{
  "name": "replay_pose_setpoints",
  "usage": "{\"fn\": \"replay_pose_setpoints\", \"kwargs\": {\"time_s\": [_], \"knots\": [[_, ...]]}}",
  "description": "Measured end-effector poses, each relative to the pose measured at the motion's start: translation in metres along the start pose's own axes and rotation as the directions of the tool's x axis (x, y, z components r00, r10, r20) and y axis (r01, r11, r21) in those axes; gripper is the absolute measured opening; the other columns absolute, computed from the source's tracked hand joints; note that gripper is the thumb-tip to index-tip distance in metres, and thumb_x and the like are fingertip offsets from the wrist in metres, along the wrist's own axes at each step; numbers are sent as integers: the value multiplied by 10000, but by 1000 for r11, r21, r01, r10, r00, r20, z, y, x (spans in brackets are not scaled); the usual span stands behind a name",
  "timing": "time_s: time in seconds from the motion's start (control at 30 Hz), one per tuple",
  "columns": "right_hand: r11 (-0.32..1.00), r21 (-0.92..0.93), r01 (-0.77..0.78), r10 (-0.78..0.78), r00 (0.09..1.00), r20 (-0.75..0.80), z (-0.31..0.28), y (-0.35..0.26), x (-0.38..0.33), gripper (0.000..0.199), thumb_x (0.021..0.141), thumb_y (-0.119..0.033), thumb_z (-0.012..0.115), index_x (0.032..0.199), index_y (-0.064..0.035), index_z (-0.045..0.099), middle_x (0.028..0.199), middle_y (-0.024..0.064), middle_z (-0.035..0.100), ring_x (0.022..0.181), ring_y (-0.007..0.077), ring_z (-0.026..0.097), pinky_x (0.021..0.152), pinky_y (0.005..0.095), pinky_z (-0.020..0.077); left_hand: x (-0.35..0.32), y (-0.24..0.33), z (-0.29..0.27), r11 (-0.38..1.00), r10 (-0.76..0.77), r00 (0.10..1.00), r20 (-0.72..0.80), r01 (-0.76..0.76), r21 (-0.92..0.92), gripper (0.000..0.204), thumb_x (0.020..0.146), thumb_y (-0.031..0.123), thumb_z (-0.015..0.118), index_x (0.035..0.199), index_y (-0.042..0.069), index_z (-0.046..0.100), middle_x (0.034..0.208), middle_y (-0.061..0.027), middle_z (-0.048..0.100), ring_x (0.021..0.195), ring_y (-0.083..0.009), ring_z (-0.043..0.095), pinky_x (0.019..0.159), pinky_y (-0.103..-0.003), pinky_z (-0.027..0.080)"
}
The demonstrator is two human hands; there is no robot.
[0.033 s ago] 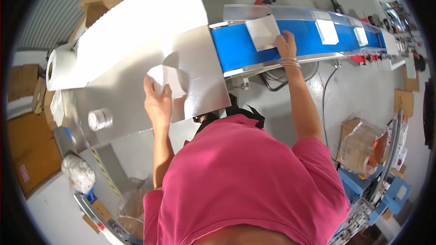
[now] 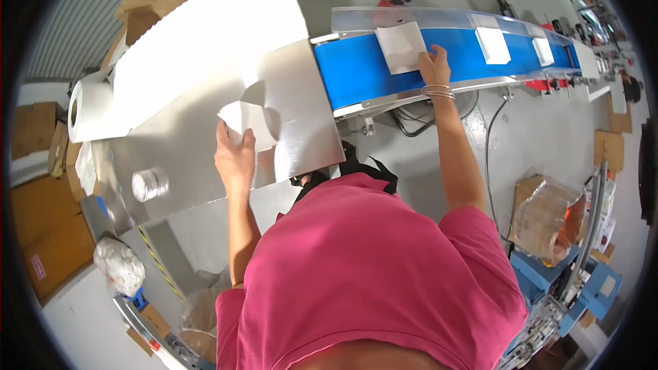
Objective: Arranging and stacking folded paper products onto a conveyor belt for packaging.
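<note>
My left hand (image 2: 235, 159) is closed round the near-left edge of a small stack of white sheets (image 2: 252, 125), fanned at one corner, over the metal tabletop (image 2: 185, 157). At the near-right edge of a flat white pad of sheets (image 2: 401, 48) on the blue conveyor belt (image 2: 349, 72) is my right hand (image 2: 435, 70). Its thumb touches the pad's edge, while the forefinger stands apart from the thumb, off the pad. Some fingers of this hand are hidden. Farther right on the belt lie two more white stacks, a nearer one (image 2: 494, 45) and a smaller one (image 2: 543, 51).
A long white sheet (image 2: 212, 34) covers the table's far side, beside a large white roll (image 2: 92, 109). A small clear-wrapped roll (image 2: 149, 183) lies near the left end. Along the belt's far side runs a clear guard (image 2: 356, 19). A plastic-lined carton (image 2: 545, 223) stands at right.
The white pad on the belt has shifted slightly right, and my right hand has moved slightly with it. My left hand still grips its stack. The whole view has shifted a little.
</note>
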State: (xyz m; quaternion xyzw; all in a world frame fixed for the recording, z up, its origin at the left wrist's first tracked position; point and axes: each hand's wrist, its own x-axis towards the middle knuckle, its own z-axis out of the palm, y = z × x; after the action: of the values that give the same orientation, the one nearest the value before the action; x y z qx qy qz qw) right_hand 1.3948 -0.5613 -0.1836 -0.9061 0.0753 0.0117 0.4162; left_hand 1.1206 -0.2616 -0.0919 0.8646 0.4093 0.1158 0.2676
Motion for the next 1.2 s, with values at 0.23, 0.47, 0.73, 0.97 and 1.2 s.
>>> {"fn": "replay_pose_setpoints", "kwargs": {"time_s": [0.23, 0.47, 0.73, 0.97, 1.2], "knots": [[998, -45, 51, -23, 878, 479, -16, -48, -50, 630, 831, -507, 588, 1193, -1, 492, 1130, 218, 586, 989, 327, 594, 782, 405, 499, -1, 30, 27, 920, 393, 919, 38, -392, -22, 527, 770, 26, 558, 1286, 115, 495, 1030, -223, 623, 886, -379, 621, 748, -429, 486], [734, 675, 77, -644, 395, 655, 54, -14, -63, 435, 856, -282, 638, 1156, 20, 544, 1163, 135, 552, 967, 235, 595, 775, 360, 508, -28, 80, 80, 473, 851, 497, 170, -866, 161, 625, 718, 4, 518, 1304, 221, 503, 1318, -200, 432, 1235, -378, 404, 1004, -478, 336], [841, 537, -63, -130, 941, 313, -8, 28, 35, 326, 829, -71, 505, 1139, -12, 585, 1025, 103, 639, 891, 151, 608, 771, 254, 476, -23, 82, 112, 574, 802, 566, 193, -818, 15, 502, 818, 25, 505, 1307, 133, 471, 1363, -276, 337, 1268, -448, 317, 1028, -540, 274], [691, -474, 546, -692, 689, -215, -27, 21, 39, 341, 820, -146, 579, 1146, -54, 548, 1188, 186, 546, 1095, 355, 505, 925, 440, 401, -25, 17, 79, 785, 603, 791, 101, -611, 101, 473, 756, 78, 598, 1221, 44, 520, 1285, -285, 416, 1216, -449, 367, 973, -518, 325], [674, -493, 550, -680, 723, -123, -33, -19, 10, 395, 893, -260, 574, 1157, 33, 549, 1138, 221, 580, 1028, 364, 569, 902, 441, 450, -48, -63, 52, 870, 492, 868, -63, -492, 25, 405, 736, 120, 617, 1131, 63, 549, 1292, -253, 409, 1241, -411, 362, 975, -492, 350]]}}
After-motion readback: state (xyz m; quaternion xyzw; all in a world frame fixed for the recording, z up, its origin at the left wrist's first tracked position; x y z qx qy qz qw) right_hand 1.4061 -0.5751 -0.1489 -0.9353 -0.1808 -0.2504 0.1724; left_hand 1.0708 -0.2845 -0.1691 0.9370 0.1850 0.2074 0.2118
